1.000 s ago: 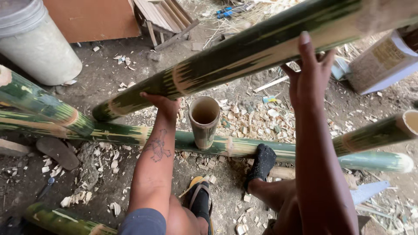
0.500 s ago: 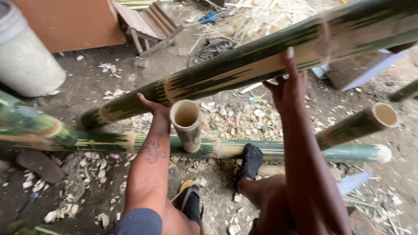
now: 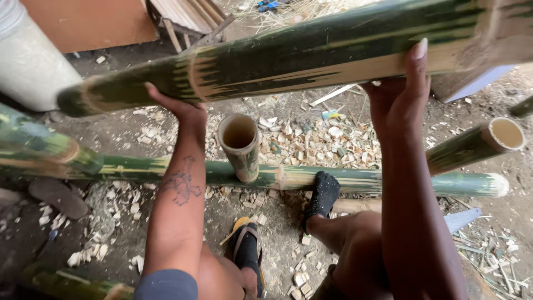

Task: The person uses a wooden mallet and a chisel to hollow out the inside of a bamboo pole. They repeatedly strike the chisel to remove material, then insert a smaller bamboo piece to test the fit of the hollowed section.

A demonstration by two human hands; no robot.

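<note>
A long, thick green bamboo pole with pale scraped streaks (image 3: 311, 55) is held up off the ground by both hands. It is cupped from beneath by the left hand (image 3: 180, 108), with the fingers curled up around its underside near the darker, narrower end. It is gripped further along by the right hand (image 3: 402, 89), palm against the pole and one finger stretched up over its pale stripe. The pole runs slantwise across the upper part of the view, rising towards the right.

Below it, between the two forearms, a short hollow bamboo tube (image 3: 240, 145) is propped with its open end upward (its base rests against a long green bamboo pole lying on the ground (image 3: 361, 180)). That lying pole is pressed by a foot in a black sock (image 3: 322, 194). A second foot in a yellow-soled sandal (image 3: 247, 250) is planted nearer. Pale bamboo chips (image 3: 316, 139) are scattered over the dirt ground, and a white plastic barrel (image 3: 28, 61) stands at upper left.
</note>
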